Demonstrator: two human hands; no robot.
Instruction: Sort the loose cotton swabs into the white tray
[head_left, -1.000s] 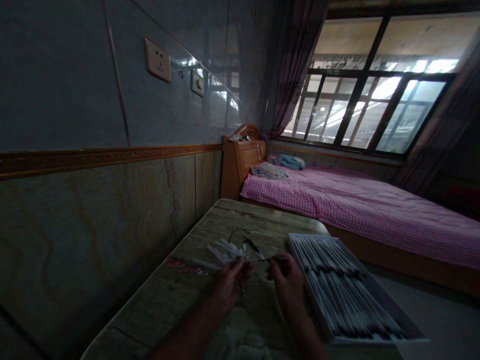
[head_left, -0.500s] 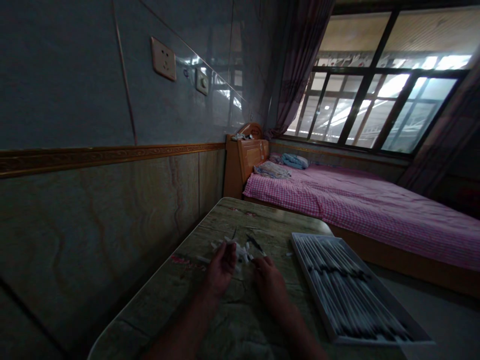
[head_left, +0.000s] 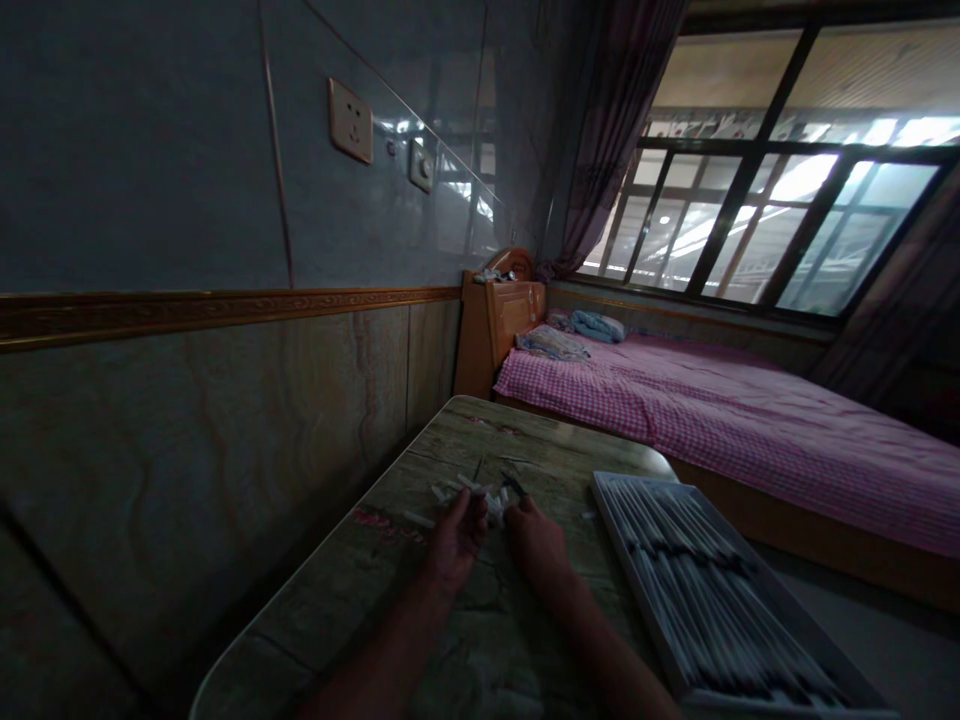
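On the table [head_left: 472, 620], my left hand [head_left: 457, 540] is closed, its fingertips pinching what looks like a small white tube [head_left: 478, 489]. Beside it, my right hand [head_left: 536, 540] is curled with the fingers pressed together; what they grip is hidden. Thin dark pieces [head_left: 514, 484] stick out just beyond its fingertips, and I cannot tell whether the hand holds them. A small pile of short white pieces [head_left: 495, 505] lies between and beyond both hands. One longer white piece [head_left: 420, 520] rests left of my left hand.
To the right, a shallow white box [head_left: 637, 610] holds many thin white sticks with dark ends, in two rows. A bed [head_left: 712, 400] with a pink checked cover stands beyond the table. A tiled wall [head_left: 300, 420] runs along the left.
My right hand has moved up to the near end of the dark pieces. A white tube now shows at my left fingertips. The view has shifted slightly left.
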